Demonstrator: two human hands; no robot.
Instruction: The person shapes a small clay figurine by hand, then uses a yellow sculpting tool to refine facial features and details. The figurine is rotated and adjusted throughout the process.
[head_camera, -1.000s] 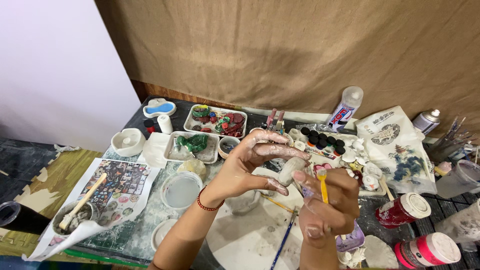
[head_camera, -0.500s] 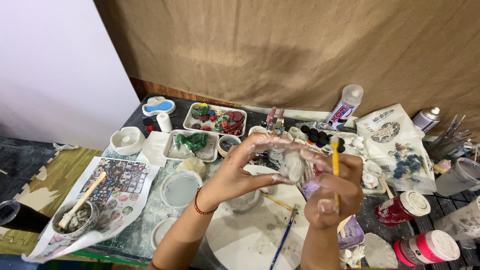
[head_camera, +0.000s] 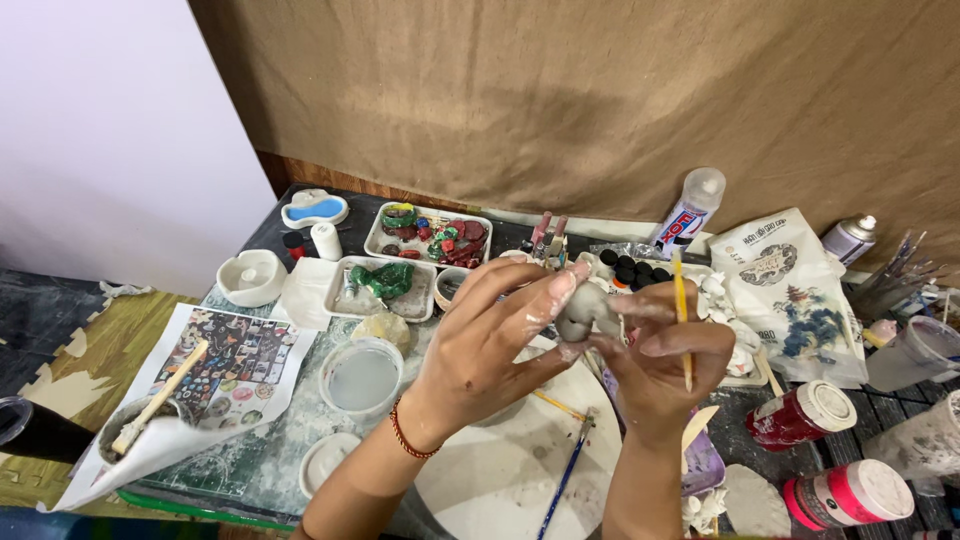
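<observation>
Overhead, a brown cloth backdrop (head_camera: 600, 100) hangs behind a cluttered dark worktable (head_camera: 300, 450). On the table, a round pale work board (head_camera: 500, 480) lies under the forearms, with a blue-handled brush (head_camera: 562, 480) resting across it. To the left sits a printed sheet of paper (head_camera: 225, 365), and beside it a round dish of cloudy water (head_camera: 362, 378). Farther back stand two white trays, one holding red and green pieces (head_camera: 430, 232), the other a green lump (head_camera: 385, 283). At the right lies a printed white bag (head_camera: 790, 290). Above the board, the left hand (head_camera: 490, 345) curls around a small grey clay figure (head_camera: 583, 310), fingertips pinching it from the left. The right hand (head_camera: 660, 370) pinches the figure from the other side while gripping a thin yellow tool (head_camera: 681, 310) upright.
</observation>
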